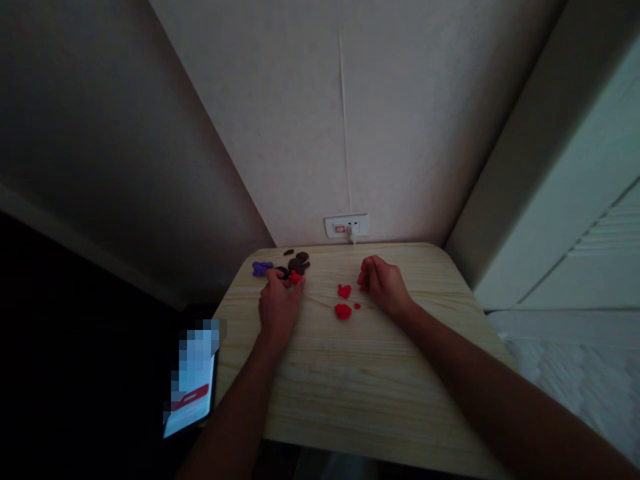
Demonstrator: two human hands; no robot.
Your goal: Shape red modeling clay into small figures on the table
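Observation:
My left hand (279,305) is over the left part of the table, thumb and fingers bent around a small lumpy red piece of modelling clay (295,277). Just beyond its fingertips lie dark brown clay pieces (297,265) and a black piece (281,272). A purple clay piece (262,268) is left of them. My right hand (384,283) is closed, its fingers curled together; anything inside is hidden. Left of it sit a red heart-like clay piece (344,291), a thicker red lump (343,311) and a tiny red bit (357,306).
The pale wood-grain table (345,387) has rounded far corners and stands against the wall. A white socket (346,227) with a plug is just above its far edge. A lit screen (193,387) stands at the left edge. White quilted fabric (575,373) lies at right.

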